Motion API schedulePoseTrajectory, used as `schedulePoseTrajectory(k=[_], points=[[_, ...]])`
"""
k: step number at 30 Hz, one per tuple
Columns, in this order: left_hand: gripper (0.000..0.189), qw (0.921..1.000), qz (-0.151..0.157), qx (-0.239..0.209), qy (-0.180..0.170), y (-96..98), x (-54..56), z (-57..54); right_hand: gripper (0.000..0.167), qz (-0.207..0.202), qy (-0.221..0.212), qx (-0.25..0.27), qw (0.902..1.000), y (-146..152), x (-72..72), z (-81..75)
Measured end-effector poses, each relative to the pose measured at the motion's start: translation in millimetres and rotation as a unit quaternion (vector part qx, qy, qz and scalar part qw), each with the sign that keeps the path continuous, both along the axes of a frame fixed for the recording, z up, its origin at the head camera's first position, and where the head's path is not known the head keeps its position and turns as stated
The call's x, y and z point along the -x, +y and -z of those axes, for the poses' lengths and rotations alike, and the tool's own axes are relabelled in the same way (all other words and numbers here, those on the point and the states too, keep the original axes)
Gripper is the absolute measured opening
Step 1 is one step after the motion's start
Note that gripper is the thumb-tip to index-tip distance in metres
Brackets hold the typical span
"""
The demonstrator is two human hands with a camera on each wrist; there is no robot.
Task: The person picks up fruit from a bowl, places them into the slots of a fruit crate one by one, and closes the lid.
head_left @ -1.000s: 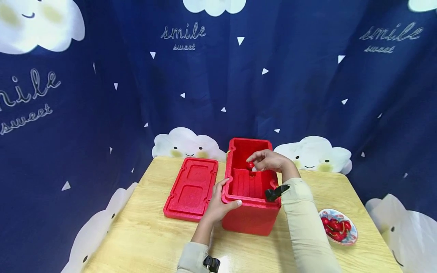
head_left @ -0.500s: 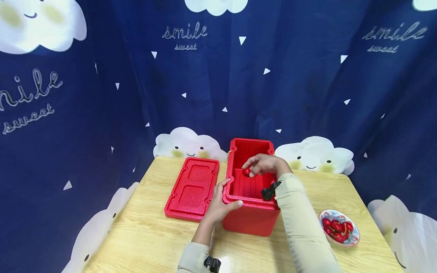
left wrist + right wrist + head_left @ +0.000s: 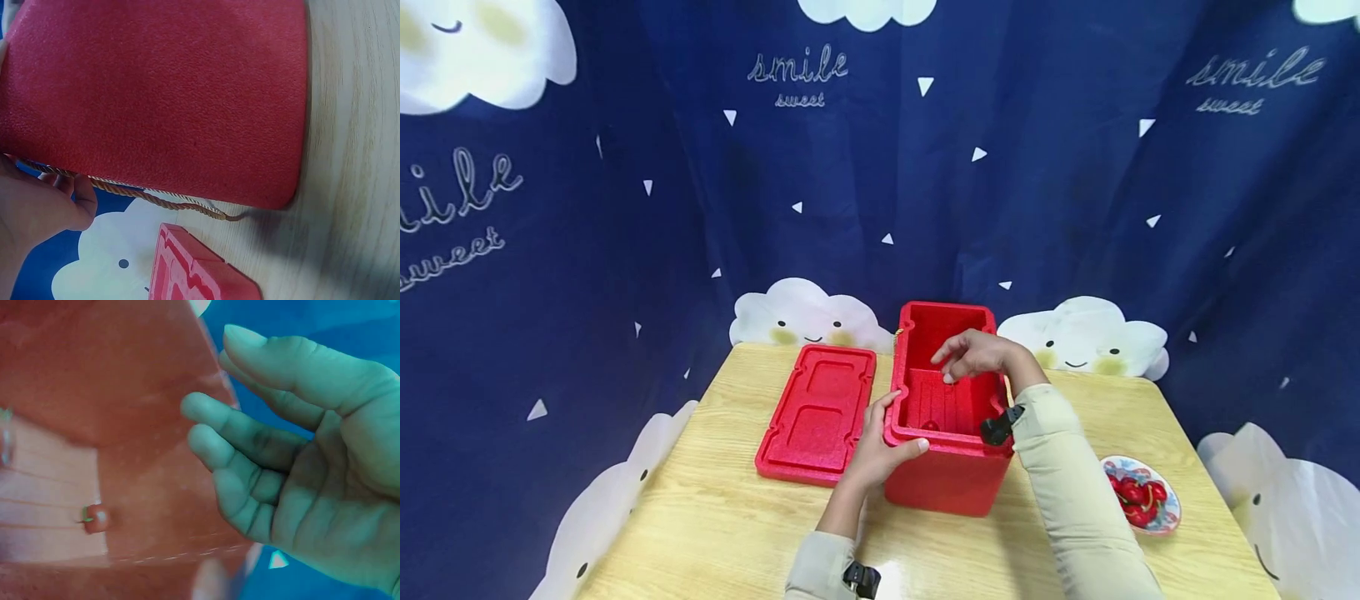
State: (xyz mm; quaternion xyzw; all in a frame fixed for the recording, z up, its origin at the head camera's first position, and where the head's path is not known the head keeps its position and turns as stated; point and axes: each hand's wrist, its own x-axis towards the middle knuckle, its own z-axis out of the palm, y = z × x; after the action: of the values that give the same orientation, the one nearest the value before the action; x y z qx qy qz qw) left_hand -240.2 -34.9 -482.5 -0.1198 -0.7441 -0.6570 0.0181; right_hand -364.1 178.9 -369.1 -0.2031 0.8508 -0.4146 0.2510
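Blue curtain point(image 3: 842, 175) backs wood table point(image 3: 700, 500); left hand point(image 3: 876, 454) grips red box point(image 3: 946, 489); right hand point(image 3: 981, 353) hovers relaxed, empty.

The head view is bright and fairly even, though the curtain point(image 3: 880, 167) darkens toward the upper corners and its lettering stretches at the edges. White glare burns on the table point(image 3: 700, 533) beside my left sleeve point(image 3: 820, 567). From my left wrist, the box point(image 3: 156, 94) looks dimmer, casting a soft shadow onto the wood. In my right wrist's view, a blue-green cast washes over my right hand point(image 3: 306, 444); the cherry point(image 3: 99, 520) is hazy, and a pale shape below blurs out of focus.
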Motion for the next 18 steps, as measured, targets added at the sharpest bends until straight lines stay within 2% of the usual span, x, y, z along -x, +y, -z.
schedulePoseTrajectory(k=[3,5,8,13,18], points=[[0.081,1.0,0.002,-0.003,-0.007,-2.3,-5.4,-8.9,0.035,-0.014,0.047,-0.007,0.9988,-0.7,-10.2,-7.3],[0.081,1.0,0.0,-0.002,0.001,-1.9,-5.2,-9.5,0.035,-0.017,0.071,-0.01,0.9973,2.1,-16.1,-11.5],[0.08,1.0,0.004,-0.005,0.006,-1.8,-12.8,-22.7,0.036,-0.006,0.084,-0.007,0.9964,8.7,-25.2,-14.2],[0.08,0.9999,0.009,-0.008,0.004,-0.9,-14.4,-23.7,0.036,0.014,0.084,0.015,0.9963,22.2,-40.4,-10.9],[0.08,0.9996,0.013,-0.026,0.002,-1.4,-13.1,-22.3,0.033,0.014,0.108,0.037,0.9933,32.3,-53.7,-4.7]])
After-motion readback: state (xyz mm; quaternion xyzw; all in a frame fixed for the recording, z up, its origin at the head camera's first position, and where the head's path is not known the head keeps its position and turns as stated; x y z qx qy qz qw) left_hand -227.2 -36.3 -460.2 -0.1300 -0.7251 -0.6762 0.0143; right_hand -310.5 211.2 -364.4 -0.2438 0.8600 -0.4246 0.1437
